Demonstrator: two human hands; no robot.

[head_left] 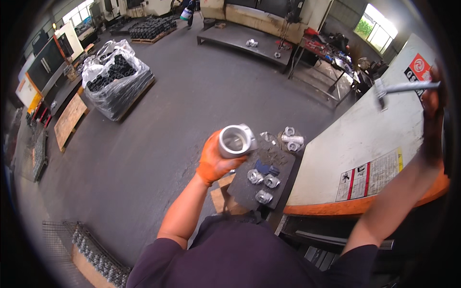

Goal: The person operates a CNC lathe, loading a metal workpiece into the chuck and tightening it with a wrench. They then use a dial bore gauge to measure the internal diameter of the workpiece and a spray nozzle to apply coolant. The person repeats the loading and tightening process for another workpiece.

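My left hand [213,161], in an orange glove, is closed around a silver metal pipe fitting [235,140]. The fitting's round open mouth tilts up toward me, and a lug juts from its right side. At the far right rim my raised right hand [433,98] sits in shadow in front of a white machine panel. Its fingers appear closed on the end of a grey metal bar [408,88] with a short crosspiece at the other end. I cannot make out whether the bar is a loose tool or a fixed handle. Several similar fittings [272,181] lie on a dark bench [240,187] below.
The white machine panel [331,158] with an orange lower edge rises at the right. More fittings [292,139] stand beyond the bench. A plastic-wrapped bin [115,98] of dark parts stands at left, near a wooden board [70,120]. A low metal platform [230,41] stretches across the back.
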